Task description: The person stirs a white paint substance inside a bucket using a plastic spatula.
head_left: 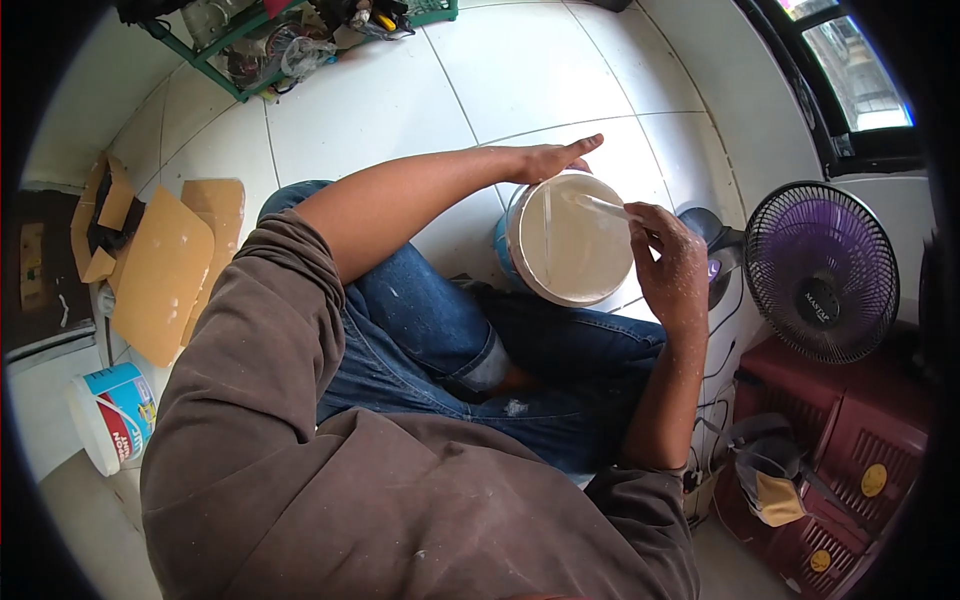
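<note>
A bucket of off-white paint point(590, 255) stands on the floor in front of my crossed legs, its wire handle lying across the opening. My left hand point(553, 162) rests at its far rim, thumb stretched out to the right and the other fingers mostly hidden behind the wall, holding the bucket. Over the right side of the opening, my right hand point(672, 262) pinches a pale, paint-coated stick point(603, 208). The stick slants left, and its far end meets the paint. White specks dot my right hand and forearm.
To the right stand a black fan point(822, 275) and a dark red cabinet point(850, 420) with a respirator mask point(765, 480) by it. Cardboard point(165, 280) and another paint bucket point(112, 415) are at left. A green rack point(225, 75) holds clutter at the back.
</note>
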### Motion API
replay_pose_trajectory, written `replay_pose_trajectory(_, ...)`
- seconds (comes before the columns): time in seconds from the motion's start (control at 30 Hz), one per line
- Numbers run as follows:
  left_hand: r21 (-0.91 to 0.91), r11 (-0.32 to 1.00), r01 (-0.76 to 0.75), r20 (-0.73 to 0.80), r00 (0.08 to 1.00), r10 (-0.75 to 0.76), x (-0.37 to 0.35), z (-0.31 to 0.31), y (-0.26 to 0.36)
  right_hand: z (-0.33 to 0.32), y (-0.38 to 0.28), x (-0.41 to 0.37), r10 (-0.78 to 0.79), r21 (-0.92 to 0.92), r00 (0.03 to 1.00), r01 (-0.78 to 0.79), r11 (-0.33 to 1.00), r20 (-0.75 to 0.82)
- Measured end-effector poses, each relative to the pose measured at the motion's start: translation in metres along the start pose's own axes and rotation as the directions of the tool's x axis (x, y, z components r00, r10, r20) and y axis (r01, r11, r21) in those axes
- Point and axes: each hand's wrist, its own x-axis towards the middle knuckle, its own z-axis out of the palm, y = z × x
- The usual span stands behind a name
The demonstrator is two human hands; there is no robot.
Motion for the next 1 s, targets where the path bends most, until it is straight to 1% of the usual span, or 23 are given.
replay_pose_trajectory(0.07, 0.021, 1.000, 0.004, 0.007, 1.000, -0.004, 0.001, 0.000, -0.001, -0.002, -0.011, -0.002, 0.024, 0.005, 1.000, -0.024, 1.000, -0.007)
replay_pose_trajectory(0.13, 0.036, 0.999, 0.005, 0.003, 1.000, -0.005, 0.002, 0.001, -0.002, -0.001, -0.016, -0.002, -0.020, 0.023, 0.999, 0.020, 1.000, -0.033)
replay_pose_trajectory(0.17, 0.034, 0.999, 0.009, 0.005, 1.000, -0.009, 0.002, 0.000, -0.002, 0.000, -0.017, -0.002, -0.016, 0.026, 0.999, 0.017, 1.000, -0.031)
replay_pose_trajectory(0.23, 0.013, 1.000, -0.004, 0.044, 0.999, 0.004, 0.003, -0.001, -0.003, 0.003, -0.016, -0.003, -0.062, 0.004, 0.997, 0.063, 0.998, -0.051)
replay_pose_trajectory(0.27, 0.013, 1.000, -0.002, 0.045, 0.999, 0.001, 0.004, -0.001, -0.004, 0.003, -0.015, -0.003, -0.060, 0.006, 0.997, 0.061, 0.998, -0.052)
replay_pose_trajectory(0.37, -0.005, 1.000, 0.003, 0.040, 0.999, -0.003, 0.005, -0.001, -0.005, 0.005, -0.013, -0.003, -0.093, 0.020, 0.995, 0.094, 0.995, -0.035)
replay_pose_trajectory(0.43, 0.002, 1.000, 0.006, 0.024, 1.000, -0.006, 0.002, 0.000, -0.003, 0.007, -0.011, -0.003, -0.118, -0.008, 0.992, 0.118, 0.993, -0.053)
replay_pose_trajectory(0.57, -0.011, 1.000, 0.000, 0.041, 0.999, 0.000, -0.001, 0.000, 0.001, 0.010, -0.011, -0.004, -0.115, -0.017, 0.991, 0.114, 0.993, -0.074)
replay_pose_trajectory(0.73, 0.005, 1.000, 0.010, 0.018, 1.000, -0.010, -0.002, 0.001, 0.002, 0.012, -0.012, -0.004, -0.139, -0.098, 0.987, 0.131, 0.987, -0.081)
replay_pose_trajectory(0.83, -0.010, 1.000, -0.018, 0.043, 0.999, 0.018, 0.000, 0.000, 0.001, 0.012, -0.012, -0.004, -0.131, -0.100, 0.988, 0.123, 0.987, -0.080)
replay_pose_trajectory(1.0, 0.004, 1.000, -0.014, 0.039, 0.999, 0.014, 0.002, -0.001, -0.002, 0.008, -0.014, -0.005, -0.114, -0.116, 0.991, 0.105, 0.988, -0.073)
